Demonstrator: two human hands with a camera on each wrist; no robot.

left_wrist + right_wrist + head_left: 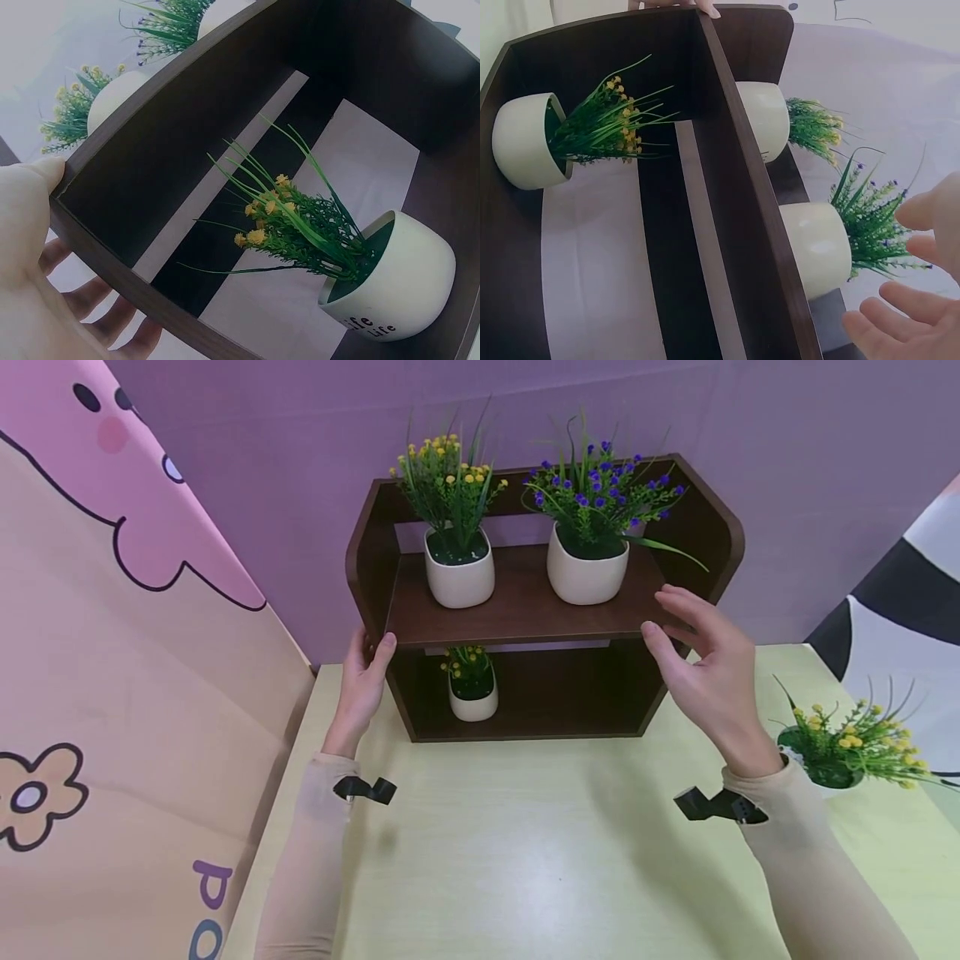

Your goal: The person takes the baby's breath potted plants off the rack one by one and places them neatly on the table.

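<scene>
"What is the condition of each hand?"

"The left hand (pixel 363 683) grasps the left side panel (pixel 367 547) of the dark wooden shelf (pixel 517 606), thumb at the front edge, fingers round the outside. The right hand (pixel 708 664) is released: fingers spread, nothing held, near the right side panel (pixel 705 531). I cannot tell whether its thumb touches the wood"

"And the shelf's position?"

"On the worktop (pixel 525 843), in front of the purple wall (pixel 247 435). Its upper board carries a yellow-flowered pot (pixel 460 581) and, to the right, a blue-flowered pot (pixel 587 575). A smaller pot (pixel 474 703) stands at the left of the lower level. One more pot (pixel 825 772) is on the worktop, beside the right forearm"

"How should this step be performed? I judge it to be steadying the shelf"

"Maintain the left grasp low on the panel. Before applying any force, seat the right hand on the opposite panel at equal height. Load both sides evenly and keep the upper board level; a one-sided pull could slide the pots. Caution: route the right fingers clear of the blue flowers, and the right sleeve clear of the worktop pot"
</scene>
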